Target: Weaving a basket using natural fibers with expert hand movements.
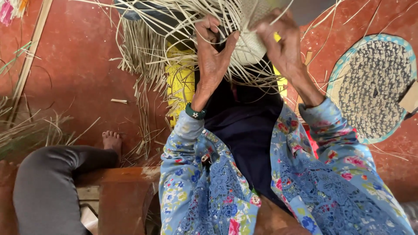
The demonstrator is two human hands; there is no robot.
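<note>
A half-woven piece of pale straw [248, 43], with a tight plaited patch and many loose strands fanning out, is held up in front of me. My left hand [213, 52] pinches several strands at its left side, fingers curled around them. My right hand [281, 41] grips the woven patch from the right, thumb pressed on the weave. Both arms wear blue floral sleeves, and a dark green band sits on my left wrist. A yellow mat [180, 82] lies under the strands.
A round woven mat [374, 87] with a turquoise rim lies on the red floor at right. Loose straw [26, 130] is scattered at left. Another person's grey-clad leg and bare foot [112, 141] rest beside a wooden bench [117, 191].
</note>
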